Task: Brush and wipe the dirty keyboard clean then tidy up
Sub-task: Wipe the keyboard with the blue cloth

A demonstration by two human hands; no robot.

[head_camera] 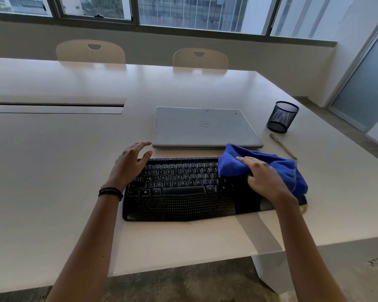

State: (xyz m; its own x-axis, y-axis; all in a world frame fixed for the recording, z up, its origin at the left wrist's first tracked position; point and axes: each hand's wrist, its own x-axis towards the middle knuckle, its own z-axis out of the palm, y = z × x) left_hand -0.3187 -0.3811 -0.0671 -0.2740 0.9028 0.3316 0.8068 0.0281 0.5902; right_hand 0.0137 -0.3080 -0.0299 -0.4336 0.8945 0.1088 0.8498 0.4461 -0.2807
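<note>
Black keyboard (179, 188) lies on the white table (52, 171) near its front edge, just before a closed Dell laptop (205, 127). Your right hand (264, 179) grips a bunched blue cloth (288, 171) on the keyboard's right end; your left hand (129, 164) sits at its left end, fingers spread loose, holding nothing. Thin brush (283, 146) lies beside the mesh pen cup (283, 116).

Both forearms bare, reaching forward from the bottom of the view, left angled inward, right nearly straight.

Left hand (131, 163) is palm down with fingers spread and slack, gripping nothing. Its heel sits over the left end of the keyboard (179, 201); whether it touches is unclear. Dark bands (110, 192) circle the left wrist.

Right hand (264, 178) is palm down, knuckles up, fingers curled into a bunched blue cloth (288, 171), index finger laid straighter along the top fold.
</note>
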